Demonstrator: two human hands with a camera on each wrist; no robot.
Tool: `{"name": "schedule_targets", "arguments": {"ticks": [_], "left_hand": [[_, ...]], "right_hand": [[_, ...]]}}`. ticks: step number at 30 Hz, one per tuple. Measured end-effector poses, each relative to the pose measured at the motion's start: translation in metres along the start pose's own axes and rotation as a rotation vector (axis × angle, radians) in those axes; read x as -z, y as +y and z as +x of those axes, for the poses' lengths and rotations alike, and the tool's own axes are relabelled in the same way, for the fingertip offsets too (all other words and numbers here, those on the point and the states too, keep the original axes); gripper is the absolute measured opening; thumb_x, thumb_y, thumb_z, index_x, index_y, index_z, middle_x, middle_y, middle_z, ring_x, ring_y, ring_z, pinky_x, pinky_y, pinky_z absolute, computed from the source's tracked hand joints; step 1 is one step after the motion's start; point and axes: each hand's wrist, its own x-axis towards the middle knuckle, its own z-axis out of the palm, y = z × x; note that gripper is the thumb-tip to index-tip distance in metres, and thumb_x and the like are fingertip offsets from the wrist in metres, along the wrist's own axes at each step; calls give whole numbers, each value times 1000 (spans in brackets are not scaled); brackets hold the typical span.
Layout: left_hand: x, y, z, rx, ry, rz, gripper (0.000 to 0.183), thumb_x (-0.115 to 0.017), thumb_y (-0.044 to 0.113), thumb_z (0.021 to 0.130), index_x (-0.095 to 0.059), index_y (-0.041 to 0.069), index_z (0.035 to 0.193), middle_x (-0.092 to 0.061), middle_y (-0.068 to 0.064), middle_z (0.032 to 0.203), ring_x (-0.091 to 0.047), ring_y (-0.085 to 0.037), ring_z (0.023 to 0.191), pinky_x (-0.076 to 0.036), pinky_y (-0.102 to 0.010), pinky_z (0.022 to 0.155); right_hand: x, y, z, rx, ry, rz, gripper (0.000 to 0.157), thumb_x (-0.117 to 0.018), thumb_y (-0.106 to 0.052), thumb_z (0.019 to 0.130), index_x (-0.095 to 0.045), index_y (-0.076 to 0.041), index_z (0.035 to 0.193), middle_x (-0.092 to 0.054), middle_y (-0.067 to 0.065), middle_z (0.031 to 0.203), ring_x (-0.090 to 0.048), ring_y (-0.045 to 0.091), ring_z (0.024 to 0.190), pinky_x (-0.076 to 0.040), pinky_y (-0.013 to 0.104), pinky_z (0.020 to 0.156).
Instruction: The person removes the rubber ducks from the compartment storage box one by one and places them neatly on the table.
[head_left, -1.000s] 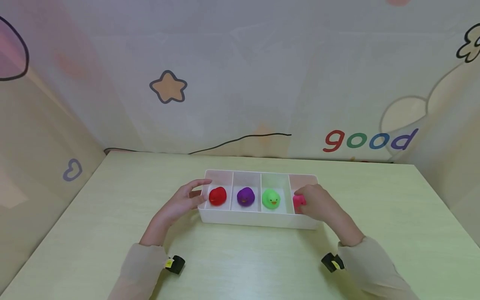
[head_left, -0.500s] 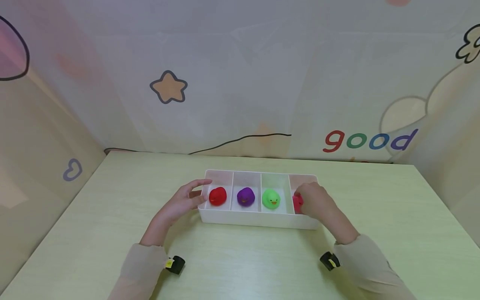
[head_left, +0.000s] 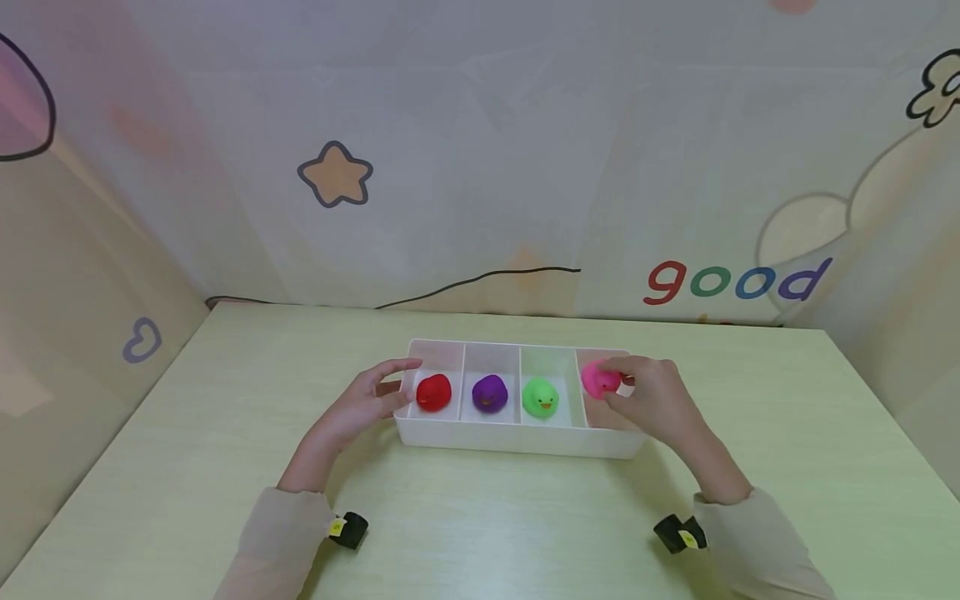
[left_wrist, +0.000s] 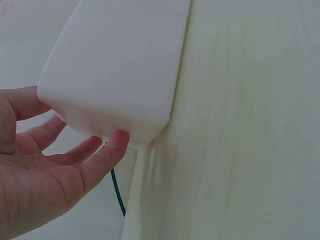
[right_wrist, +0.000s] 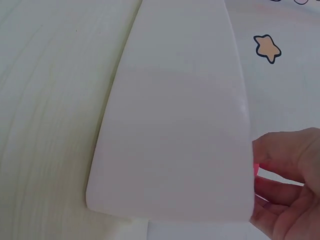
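A long white box [head_left: 517,438] with four compartments, told here as several, lies across the table. My left hand [head_left: 372,392] holds its left end, fingers spread and bent round the end wall in the left wrist view. At the right end compartment, my right hand [head_left: 654,402] pinches a pink toy duck [head_left: 597,379] between thumb and fingers, raised near the rim. In the right wrist view the box wall [right_wrist: 170,140] hides most of that duck. The other compartments hold a red toy duck [head_left: 433,392], a purple toy duck [head_left: 490,393] and a green toy duck [head_left: 541,398].
The pale wooden table [head_left: 480,525] reaches back to a patterned cloth wall [head_left: 465,167] with a star and the word "good". Cloth also rises at both sides. Black devices sit at the left wrist [head_left: 348,530] and the right wrist [head_left: 678,534].
My right hand has lifted the pink toy duck from low in its compartment towards the rim and turned it into view. My left hand has stayed on the box's left end.
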Motion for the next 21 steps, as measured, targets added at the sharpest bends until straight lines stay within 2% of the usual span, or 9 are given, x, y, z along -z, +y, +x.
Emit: {"name": "schedule_targets", "arguments": {"ticks": [4, 15, 17, 21], "left_hand": [[0, -2, 1, -3, 0, 1, 46, -50, 7, 90, -41, 12, 136, -32, -15, 141, -41, -37, 121, -45, -44, 91], [1, -3, 2, -2, 1, -7, 47, -52, 8, 90, -42, 12, 135, -33, -15, 141, -42, -36, 121, -45, -44, 90], [1, -2, 2, -2, 0, -9, 47, -51, 8, 90, -42, 12, 135, -33, -15, 141, -43, -37, 120, -46, -44, 90], [1, -2, 1, -4, -4, -15, 47, -50, 7, 90, -41, 11, 136, -33, -16, 140, -43, -37, 120, -45, -45, 90]], "right_hand": [[6, 0, -1, 40, 48, 13, 34, -73, 4, 69, -66, 7, 102, -65, 21, 96, -61, 34, 81, -54, 43, 69], [23, 11, 5, -82, 111, 94, 36, -71, -1, 74, -64, 3, 110, -65, 21, 99, -62, 38, 87, -53, 44, 70], [27, 15, 6, -100, 131, 109, 36, -71, -1, 74, -64, 2, 110, -66, 21, 98, -62, 38, 87, -54, 39, 67], [34, 23, 9, -138, 159, 141, 37, -71, -2, 75, -64, 2, 111, -65, 22, 99, -62, 38, 87, -51, 17, 62]]}}
